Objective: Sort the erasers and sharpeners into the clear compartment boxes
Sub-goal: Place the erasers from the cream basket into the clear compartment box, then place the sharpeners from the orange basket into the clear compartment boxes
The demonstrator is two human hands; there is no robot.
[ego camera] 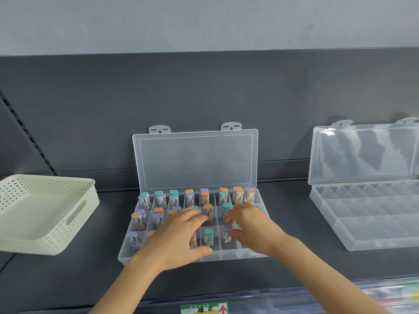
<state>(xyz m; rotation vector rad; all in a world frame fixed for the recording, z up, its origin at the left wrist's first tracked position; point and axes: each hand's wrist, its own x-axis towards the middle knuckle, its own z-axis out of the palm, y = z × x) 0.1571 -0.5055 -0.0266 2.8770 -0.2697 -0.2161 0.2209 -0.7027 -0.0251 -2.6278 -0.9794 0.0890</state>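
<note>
A clear compartment box point(127, 252) stands open on the dark shelf, its lid point(196, 159) leaning against the back panel. Several erasers with purple, teal and orange tops point(238, 196) stand upright in its back and middle rows; a few stand in the front row. My left hand point(179, 239) lies flat over the middle of the box, fingers straight and resting on erasers. My right hand point(247, 225) hovers over the right compartments and pinches a purple-topped eraser point(227, 232) between thumb and fingers. Which things are sharpeners I cannot tell.
A cream perforated basket point(45, 214) sits at the left, nothing visible inside. A second clear compartment box point(374, 220) stands open at the right with bare compartments. A label strip point(204, 308) runs along the shelf's front edge.
</note>
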